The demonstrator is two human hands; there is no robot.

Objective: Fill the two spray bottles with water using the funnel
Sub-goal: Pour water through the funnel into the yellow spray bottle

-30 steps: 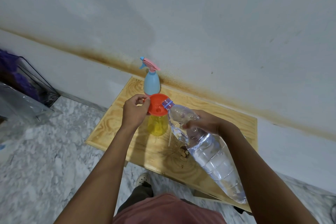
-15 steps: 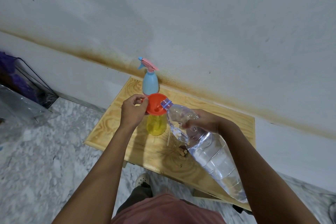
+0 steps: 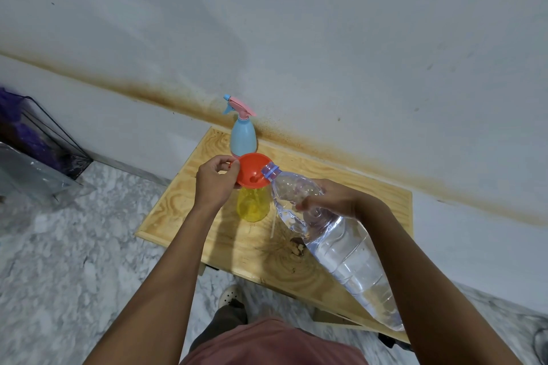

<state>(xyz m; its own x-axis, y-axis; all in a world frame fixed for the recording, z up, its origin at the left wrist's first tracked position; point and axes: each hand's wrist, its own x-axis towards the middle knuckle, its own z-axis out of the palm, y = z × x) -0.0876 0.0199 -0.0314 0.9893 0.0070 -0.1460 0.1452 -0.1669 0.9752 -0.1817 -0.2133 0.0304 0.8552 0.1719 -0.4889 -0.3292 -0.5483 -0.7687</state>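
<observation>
- Orange funnel (image 3: pixel 252 170) sits in the neck of the yellow spray bottle (image 3: pixel 252 206), which stands upright on the wooden table (image 3: pixel 184 207). That is the one head view we get.
- Left of the yellow spray bottle, the left hand (image 3: pixel 215 184) has its fingers curled and pinches the funnel's rim to steady it.
- To the right of the yellow spray bottle, the right hand (image 3: pixel 332 198) is wrapped round the upper body of the big clear water bottle (image 3: pixel 335 240). The bottle is tilted, with its open mouth right at the funnel's edge.
- I can't tell whether water is running yet, or how full the yellow spray bottle is.
- Behind the yellow spray bottle, near the wall, the blue spray bottle (image 3: pixel 243 136) stands with its pink spray head on. My read is that the first fill is under way and the second is not started.
- First risk: the mouth sits at the funnel's rim, not over its middle, so a sudden gulp could go over the edge onto the table.
- Second risk: that soft bottle is heavy and held one-handed. If the grip squeezes it, water could surge faster than the funnel drains.
- Third risk: leaning the bottle's neck on the funnel could tip the light yellow spray bottle, and only the pinch guards against that.
</observation>
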